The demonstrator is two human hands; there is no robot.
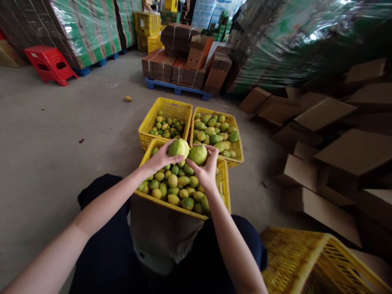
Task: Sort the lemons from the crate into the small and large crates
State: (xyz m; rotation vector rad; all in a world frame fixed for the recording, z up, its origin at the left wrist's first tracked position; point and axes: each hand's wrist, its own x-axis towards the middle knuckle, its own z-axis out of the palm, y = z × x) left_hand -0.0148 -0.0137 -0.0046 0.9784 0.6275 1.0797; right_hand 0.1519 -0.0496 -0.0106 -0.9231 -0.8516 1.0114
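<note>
My left hand [165,157] is closed around a ribbed green-yellow papaya [177,148]. Right beside it, my right hand [208,167] grips a second, rounder papaya [197,154] between thumb and fingers. The two fruits are side by side, touching or nearly so. Both hands are over the near yellow crate [227,190], which is filled with green and yellow papayas [173,180]. Behind it stand a left rear crate [143,132], with smaller-looking fruit low inside, and a right rear crate [240,147] heaped with longer papayas [216,128]. My forearms hide part of the near crate.
A tipped yellow crate [294,253] lies at the lower right, close to my leg. Cardboard boxes [324,114] pile up on the right. A blue pallet [177,89] carries flattened cartons. A red stool [50,63] and a loose fruit [128,99] are on the floor.
</note>
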